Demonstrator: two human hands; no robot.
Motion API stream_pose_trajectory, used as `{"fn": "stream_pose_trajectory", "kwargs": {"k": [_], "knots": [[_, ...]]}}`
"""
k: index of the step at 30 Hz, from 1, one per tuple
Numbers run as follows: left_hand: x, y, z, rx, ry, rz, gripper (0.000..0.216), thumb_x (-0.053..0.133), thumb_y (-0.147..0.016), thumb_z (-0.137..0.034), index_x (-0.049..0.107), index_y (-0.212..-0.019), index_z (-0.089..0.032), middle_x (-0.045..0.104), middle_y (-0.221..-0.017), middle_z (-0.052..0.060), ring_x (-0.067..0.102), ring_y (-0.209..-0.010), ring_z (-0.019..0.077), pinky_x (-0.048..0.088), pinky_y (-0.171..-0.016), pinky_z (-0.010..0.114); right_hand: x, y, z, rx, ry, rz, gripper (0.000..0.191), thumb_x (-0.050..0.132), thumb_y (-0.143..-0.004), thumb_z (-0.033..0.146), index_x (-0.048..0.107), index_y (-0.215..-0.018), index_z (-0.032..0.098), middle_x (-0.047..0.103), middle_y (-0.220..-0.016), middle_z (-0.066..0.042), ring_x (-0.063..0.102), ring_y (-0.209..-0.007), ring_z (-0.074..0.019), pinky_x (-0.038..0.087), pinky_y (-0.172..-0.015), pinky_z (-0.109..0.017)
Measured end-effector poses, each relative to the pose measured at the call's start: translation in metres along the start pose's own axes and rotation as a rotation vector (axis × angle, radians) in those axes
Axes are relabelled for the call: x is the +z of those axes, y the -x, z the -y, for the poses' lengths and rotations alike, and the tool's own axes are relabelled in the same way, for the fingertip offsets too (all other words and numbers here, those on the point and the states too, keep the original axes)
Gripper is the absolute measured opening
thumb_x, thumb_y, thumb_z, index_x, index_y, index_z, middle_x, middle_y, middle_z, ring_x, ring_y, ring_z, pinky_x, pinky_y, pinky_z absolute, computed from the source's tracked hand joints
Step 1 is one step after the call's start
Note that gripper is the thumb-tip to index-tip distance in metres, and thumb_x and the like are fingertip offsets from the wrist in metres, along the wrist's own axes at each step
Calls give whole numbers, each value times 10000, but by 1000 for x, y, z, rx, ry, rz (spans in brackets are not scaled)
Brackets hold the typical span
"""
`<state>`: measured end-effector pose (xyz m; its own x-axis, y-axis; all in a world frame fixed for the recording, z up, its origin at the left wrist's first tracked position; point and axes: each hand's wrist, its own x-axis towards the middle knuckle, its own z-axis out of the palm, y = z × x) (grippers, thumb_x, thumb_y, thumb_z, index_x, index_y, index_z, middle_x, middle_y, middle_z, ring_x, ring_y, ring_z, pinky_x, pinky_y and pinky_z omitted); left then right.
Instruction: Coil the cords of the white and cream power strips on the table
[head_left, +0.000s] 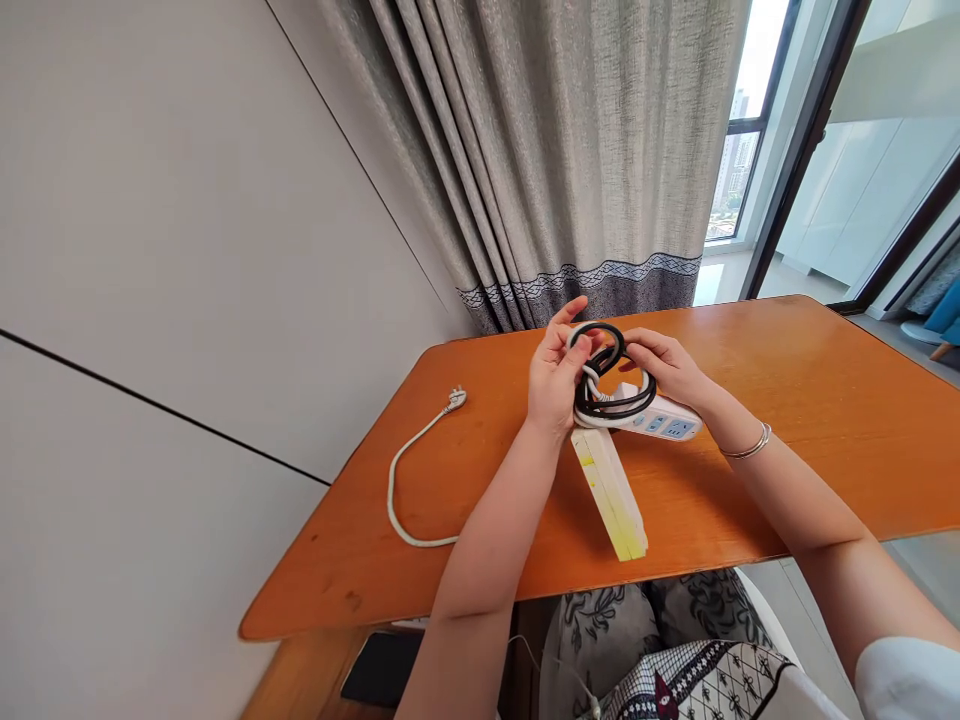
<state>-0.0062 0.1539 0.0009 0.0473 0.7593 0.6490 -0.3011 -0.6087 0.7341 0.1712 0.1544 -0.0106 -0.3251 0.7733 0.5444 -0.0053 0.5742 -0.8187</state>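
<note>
My left hand and my right hand both pinch a coil of black and white cable held just above the orange table. The coil rests over a white power strip with blue sockets. A second, yellowed power strip lies in front of my left wrist, pointing toward the table's near edge. Its white cord with a plug loops across the left part of the table. A silver bangle is on my right wrist.
A grey curtain hangs behind the table, with a window and glass door to the right. A plain wall runs along the left. A dark phone-like object lies below the table's near edge, by my patterned clothing.
</note>
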Motion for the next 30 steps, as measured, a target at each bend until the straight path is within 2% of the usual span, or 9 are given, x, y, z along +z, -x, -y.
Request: {"fn": "stream_pose_trajectory", "kwargs": {"k": [3,6,8,11,16,21,24,27,30], "knots": [[-3,-4,0,-107,36,-42,360,735,-794,-540,652,-775,-190,657,-1204,68,673,-829,131,582,-783,285,9,4,-2,6,-74,34,530,527,-912,644,607,-1247,241,625,-1288,-91,605,-1172,-242,566,-906,-381],[-9,-7,-5,-101,-68,26,375,719,-804,-554,656,-781,-184,660,-1187,87,675,-883,159,569,-787,292,13,8,1,-69,-46,133,828,746,-735,653,475,-1396,233,569,-1380,-121,567,-1248,-282,472,-1066,-450],[-11,-8,-9,-34,-190,67,376,700,-822,-553,659,-781,-182,655,-1193,99,666,-976,188,554,-838,308,15,7,3,-118,24,147,986,876,-588,595,467,-1401,216,545,-1401,-140,543,-1278,-307,414,-1121,-466],[-10,-6,-15,94,-380,114,343,643,-881,-521,665,-803,-187,673,-1124,96,642,-1044,204,529,-886,329,18,5,0,-109,-9,109,980,886,-549,610,506,-1348,188,573,-1342,-152,573,-1233,-315,452,-1083,-470],[-5,-3,-26,253,-584,184,271,567,-954,-434,646,-855,-194,699,-985,59,642,-935,173,499,-866,308,26,5,-8,-48,-63,78,1039,918,-466,603,516,-1327,181,607,-1270,-135,613,-1163,-305,520,-1014,-447],[-6,-3,-33,236,-677,226,286,541,-963,-442,634,-839,-202,663,-827,26,612,-781,163,478,-731,289,27,4,-3,-55,28,81,891,896,-539,574,565,-1270,187,663,-1179,-103,654,-1082,-284,540,-983,-439],[-6,-2,-35,230,-728,227,321,525,-963,-471,636,-817,-207,656,-810,27,596,-765,173,461,-725,305,31,5,6,-74,129,71,821,904,-551,528,576,-1223,191,677,-1131,-97,675,-1018,-275,566,-932,-428],[-4,0,-37,230,-737,175,351,508,-964,-495,633,-806,-208,654,-812,30,589,-765,176,459,-730,313,40,10,13,-62,256,-13,834,916,-542,504,556,-1227,193,671,-1102,-107,687,-931,-265,587,-864,-430],[-1,4,-38,192,-628,138,353,526,-952,-514,633,-818,-205,652,-811,30,594,-764,166,474,-719,300,46,13,16,-59,323,-100,838,910,-549,523,543,-1233,205,653,-1117,-115,677,-929,-263,582,-859,-437]]}}
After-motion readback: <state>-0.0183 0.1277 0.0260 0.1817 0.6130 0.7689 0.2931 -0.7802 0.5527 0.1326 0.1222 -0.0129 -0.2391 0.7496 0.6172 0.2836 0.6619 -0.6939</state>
